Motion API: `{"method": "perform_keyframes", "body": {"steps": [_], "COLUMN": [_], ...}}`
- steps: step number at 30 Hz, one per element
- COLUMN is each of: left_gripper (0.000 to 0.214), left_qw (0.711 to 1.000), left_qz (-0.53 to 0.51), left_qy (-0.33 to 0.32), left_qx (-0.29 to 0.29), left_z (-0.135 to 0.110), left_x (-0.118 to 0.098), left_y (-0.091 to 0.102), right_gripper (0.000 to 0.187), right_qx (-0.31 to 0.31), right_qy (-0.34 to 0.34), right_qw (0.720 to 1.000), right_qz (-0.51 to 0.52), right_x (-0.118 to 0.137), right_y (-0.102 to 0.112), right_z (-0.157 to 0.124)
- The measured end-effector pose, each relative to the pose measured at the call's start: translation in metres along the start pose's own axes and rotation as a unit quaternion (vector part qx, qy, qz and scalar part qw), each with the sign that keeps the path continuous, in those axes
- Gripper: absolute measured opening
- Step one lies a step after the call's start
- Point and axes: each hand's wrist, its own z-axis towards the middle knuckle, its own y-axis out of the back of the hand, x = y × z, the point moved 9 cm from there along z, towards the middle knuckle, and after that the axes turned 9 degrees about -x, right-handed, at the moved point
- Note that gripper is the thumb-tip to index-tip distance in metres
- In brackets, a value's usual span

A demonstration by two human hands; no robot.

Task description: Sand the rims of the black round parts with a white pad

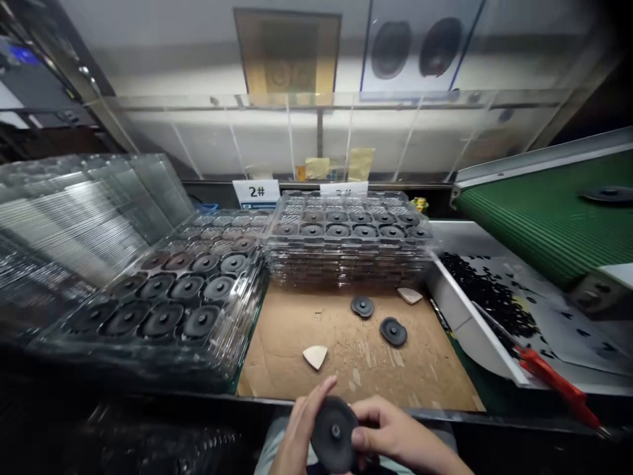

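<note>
A round black rubber-looking disc [332,432] with a small hub at its centre is held between both hands near the table's front edge. My left hand [299,425] supports its left side, fingers stretched along the rim. From the right, my right hand [388,429] pinches the disc's edge between thumb and fingers. Beyond the hands, two similar black discs, a nearer one [393,331] and a farther one [362,306], lie on the cardboard sheet [281,323]. A cream wedge-shaped piece [315,357] rests just past my left hand, and another wedge [410,295] lies farther right.
Clear plastic trays holding black discs are stacked at the left [163,316] and back [346,231]. At right, a white tray [459,316] contains small black scraps, with a red-handled tool [558,382] across its edge. A green conveyor belt [548,198] carries one disc.
</note>
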Motion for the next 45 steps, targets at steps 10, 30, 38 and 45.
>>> {"method": "perform_keyframes", "body": {"steps": [10, 30, 38, 45], "left_gripper": [0.067, 0.058, 0.06, 0.048], "left_qw": [0.923, 0.814, 0.815, 0.825], "left_qz": [-0.284, -0.449, -0.444, -0.419], "left_qy": [0.156, 0.315, 0.326, 0.363], "left_qx": [-0.206, -0.191, -0.181, -0.115], "left_z": [0.005, 0.061, 0.067, 0.065], "left_x": [0.033, 0.081, 0.081, 0.069], "left_y": [0.01, 0.034, 0.033, 0.006], "right_gripper": [0.066, 0.024, 0.021, 0.029], "right_qx": [-0.153, -0.233, -0.252, -0.199], "right_qy": [-0.009, 0.145, 0.155, 0.319], "right_qw": [0.986, 0.884, 0.874, 0.839], "right_qz": [0.07, -0.378, -0.386, -0.393], "right_x": [-0.029, -0.03, 0.026, 0.108], "right_y": [-0.025, 0.022, 0.044, -0.017], "right_z": [0.029, 0.095, 0.093, 0.066]}}
